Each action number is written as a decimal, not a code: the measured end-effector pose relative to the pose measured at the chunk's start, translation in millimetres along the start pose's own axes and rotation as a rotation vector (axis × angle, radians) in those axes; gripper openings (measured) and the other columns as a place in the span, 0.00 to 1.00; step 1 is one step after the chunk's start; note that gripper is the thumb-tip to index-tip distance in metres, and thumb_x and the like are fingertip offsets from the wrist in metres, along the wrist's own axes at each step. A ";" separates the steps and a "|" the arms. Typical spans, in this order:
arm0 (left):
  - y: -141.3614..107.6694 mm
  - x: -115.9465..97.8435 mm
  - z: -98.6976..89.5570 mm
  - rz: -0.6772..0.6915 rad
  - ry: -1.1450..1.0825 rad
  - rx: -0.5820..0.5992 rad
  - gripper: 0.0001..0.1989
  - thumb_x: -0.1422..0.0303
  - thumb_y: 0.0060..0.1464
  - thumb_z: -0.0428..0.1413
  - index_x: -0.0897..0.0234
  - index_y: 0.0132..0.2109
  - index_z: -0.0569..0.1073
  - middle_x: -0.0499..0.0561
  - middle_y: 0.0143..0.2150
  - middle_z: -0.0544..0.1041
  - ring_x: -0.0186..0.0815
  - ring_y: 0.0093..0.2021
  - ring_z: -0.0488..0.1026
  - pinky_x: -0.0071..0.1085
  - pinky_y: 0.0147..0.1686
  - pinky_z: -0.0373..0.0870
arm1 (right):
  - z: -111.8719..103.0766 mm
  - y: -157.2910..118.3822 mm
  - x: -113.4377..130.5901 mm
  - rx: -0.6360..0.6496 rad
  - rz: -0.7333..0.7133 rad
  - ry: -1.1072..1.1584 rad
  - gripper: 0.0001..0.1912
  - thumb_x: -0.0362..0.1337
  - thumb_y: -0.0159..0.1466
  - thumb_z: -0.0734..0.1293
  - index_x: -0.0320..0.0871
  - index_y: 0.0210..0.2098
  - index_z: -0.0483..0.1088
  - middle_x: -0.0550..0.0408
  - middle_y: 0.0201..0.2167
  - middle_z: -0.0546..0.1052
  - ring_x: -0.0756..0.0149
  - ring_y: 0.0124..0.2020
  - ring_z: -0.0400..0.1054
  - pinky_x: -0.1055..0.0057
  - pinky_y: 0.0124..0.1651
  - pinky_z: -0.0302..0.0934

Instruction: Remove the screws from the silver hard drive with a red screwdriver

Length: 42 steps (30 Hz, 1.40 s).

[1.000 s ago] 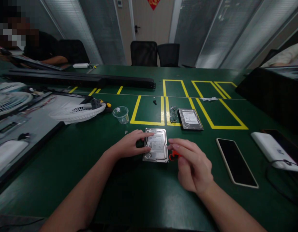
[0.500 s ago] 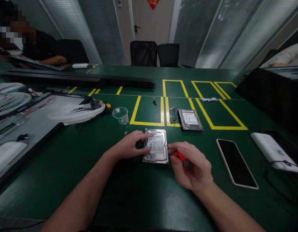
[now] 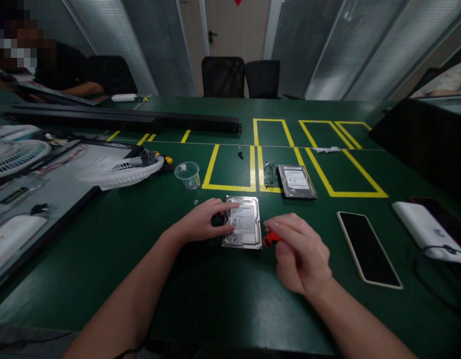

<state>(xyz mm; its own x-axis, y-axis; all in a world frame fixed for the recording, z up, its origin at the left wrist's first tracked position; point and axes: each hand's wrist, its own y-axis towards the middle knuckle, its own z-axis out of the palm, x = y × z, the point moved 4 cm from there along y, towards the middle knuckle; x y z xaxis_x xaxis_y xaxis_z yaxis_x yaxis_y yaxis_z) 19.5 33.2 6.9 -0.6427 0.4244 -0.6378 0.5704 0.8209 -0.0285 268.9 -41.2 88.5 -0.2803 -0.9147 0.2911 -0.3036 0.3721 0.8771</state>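
A silver hard drive (image 3: pixel 247 224) lies label up on the green table (image 3: pixel 215 299). My left hand (image 3: pixel 206 219) rests at its left side, with finger and thumb spread on the label. Just right of the drive, my right hand (image 3: pixel 301 249) is closed around a small orange tool (image 3: pixel 271 238); the tool's far end is too small to make out. A second hard drive (image 3: pixel 297 181) sits farther back on the right, beside a clear plastic piece (image 3: pixel 269 174). Left of the yellow tape stands a clear cup (image 3: pixel 187 175), and tiny white bits (image 3: pixel 196 202) lie near it.
On the right are a phone (image 3: pixel 368 249) and a white power bank (image 3: pixel 428 232) with a cable. White fan grilles (image 3: pixel 120 172) and a large panel (image 3: pixel 66 194) fill the left. A long black bar (image 3: pixel 140 119) lies behind. A person (image 3: pixel 69 70) sits at the far left.
My right hand has shifted slightly and its grip on the orange tool has turned, showing more of it beside the drive. The view has tilted a little downward.
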 end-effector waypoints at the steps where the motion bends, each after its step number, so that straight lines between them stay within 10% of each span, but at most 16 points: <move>1: 0.0 0.2 0.0 0.001 0.000 -0.001 0.35 0.52 0.69 0.64 0.46 0.77 0.66 0.54 0.51 0.73 0.42 0.49 0.70 0.39 0.52 0.68 | -0.1 1.4 0.4 -0.006 -0.011 -0.006 0.25 0.24 0.66 0.66 0.37 0.62 0.74 0.43 0.44 0.82 0.58 0.42 0.79 0.60 0.41 0.78; 42: -0.4 1.2 0.8 -0.014 -0.005 0.004 0.35 0.52 0.68 0.64 0.44 0.77 0.66 0.53 0.52 0.73 0.43 0.50 0.71 0.39 0.51 0.68 | 5.5 -4.4 -1.4 -0.065 -0.003 0.102 0.29 0.20 0.63 0.72 0.35 0.63 0.71 0.36 0.51 0.85 0.55 0.45 0.85 0.56 0.46 0.82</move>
<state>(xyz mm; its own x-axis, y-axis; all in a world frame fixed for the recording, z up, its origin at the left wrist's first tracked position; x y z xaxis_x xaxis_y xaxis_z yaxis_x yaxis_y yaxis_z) 19.0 33.0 5.6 -0.6483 0.4111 -0.6409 0.5634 0.8252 -0.0406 265.6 -40.7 82.2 -0.1844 -0.9283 0.3228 -0.2439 0.3614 0.8999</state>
